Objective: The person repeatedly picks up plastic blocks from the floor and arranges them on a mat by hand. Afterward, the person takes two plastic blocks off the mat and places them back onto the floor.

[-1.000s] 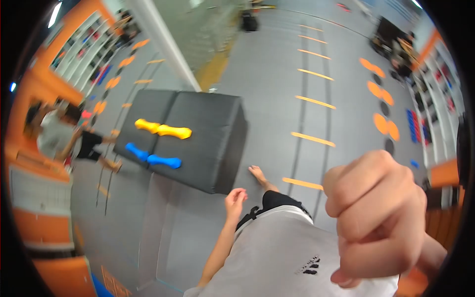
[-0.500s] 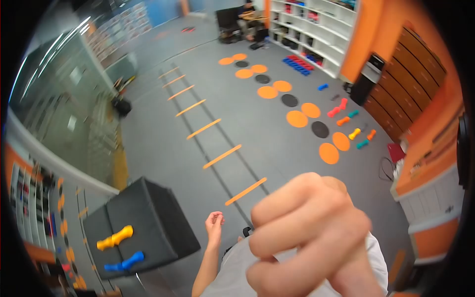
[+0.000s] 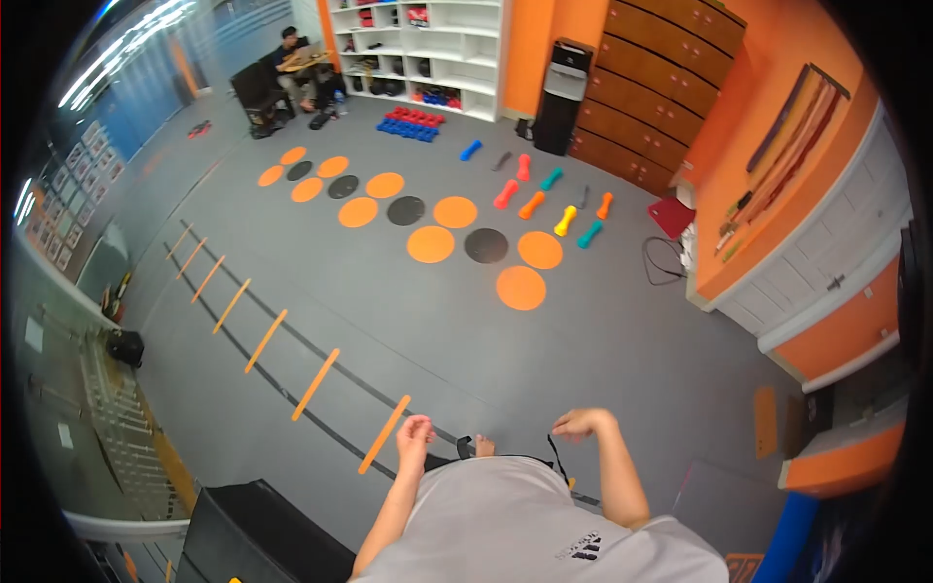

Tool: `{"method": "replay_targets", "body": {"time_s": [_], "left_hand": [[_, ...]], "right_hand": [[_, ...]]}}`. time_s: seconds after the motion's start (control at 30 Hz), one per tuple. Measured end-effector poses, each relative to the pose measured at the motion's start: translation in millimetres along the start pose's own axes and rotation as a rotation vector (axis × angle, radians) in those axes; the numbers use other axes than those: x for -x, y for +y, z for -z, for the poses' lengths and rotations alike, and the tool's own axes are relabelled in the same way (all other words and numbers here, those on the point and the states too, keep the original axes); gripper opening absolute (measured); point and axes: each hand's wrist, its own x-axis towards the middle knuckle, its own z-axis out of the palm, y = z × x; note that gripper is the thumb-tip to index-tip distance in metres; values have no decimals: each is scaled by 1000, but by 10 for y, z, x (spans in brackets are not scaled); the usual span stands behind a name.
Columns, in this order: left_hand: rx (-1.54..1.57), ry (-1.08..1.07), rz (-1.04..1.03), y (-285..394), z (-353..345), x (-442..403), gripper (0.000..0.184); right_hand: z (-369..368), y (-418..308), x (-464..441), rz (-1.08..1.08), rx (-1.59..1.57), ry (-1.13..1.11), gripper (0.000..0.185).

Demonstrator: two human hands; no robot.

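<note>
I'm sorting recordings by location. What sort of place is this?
Probably a gym or training room: a flat ladder and orange and black discs are laid out on the floor, with colorful dumbbells grouped beyond.

Flat orange circles (image 3: pixel 431 245) lie in pairs on the grey floor (image 3: pixel 603 369), with one black circle (image 3: pixel 486 246) between each pair and the next. At the back, a big white shelf (image 3: pixel 478 75) has red and black things on it. A tall black machine (image 3: pixel 564 107) stands between the shelf and a big brown cupboard (image 3: pixel 641 97). Near the shelf, a person (image 3: pixel 294 63) sits by a black chair (image 3: pixel 255 97). A dark red thing (image 3: pixel 671 216) lies near a loopy wire (image 3: pixel 649 262). Rows of little pictures (image 3: pixel 73 185) are at the far left.
</note>
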Motion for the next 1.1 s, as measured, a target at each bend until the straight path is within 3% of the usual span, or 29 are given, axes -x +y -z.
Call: {"method": "replay_targets", "body": {"time_s": [0.03,0.07,0.13,0.27,0.37,0.6,0.87,1.1], "left_hand": [[-65,-152,55,-83,-162,-122,11],[-127,-307,113,-107,-331,-227,12],[-225,-391,108,85,-715,-532,14],[-359,-547,25,355,-1271,-1512,12],[-372,-573,-12,750,-1683,-2251,10],[-290,-446,139,1412,-1991,-3869,14],[-300,-397,-19,2476,-2486,-5559,13],[-262,-321,-131,3061,-3033,-6823,11]], "right_hand": [[-83,101,76,-18,-291,-25,51],[-153,239,34,65,-240,114,50],[-171,450,-99,222,-126,398,46],[236,145,-79,204,-475,523,41],[771,-173,-222,312,-631,538,39],[2534,-1024,-718,413,-672,738,29],[4387,-1811,-1207,600,-717,953,31],[5768,-2041,-2075,599,-886,897,33]]}}
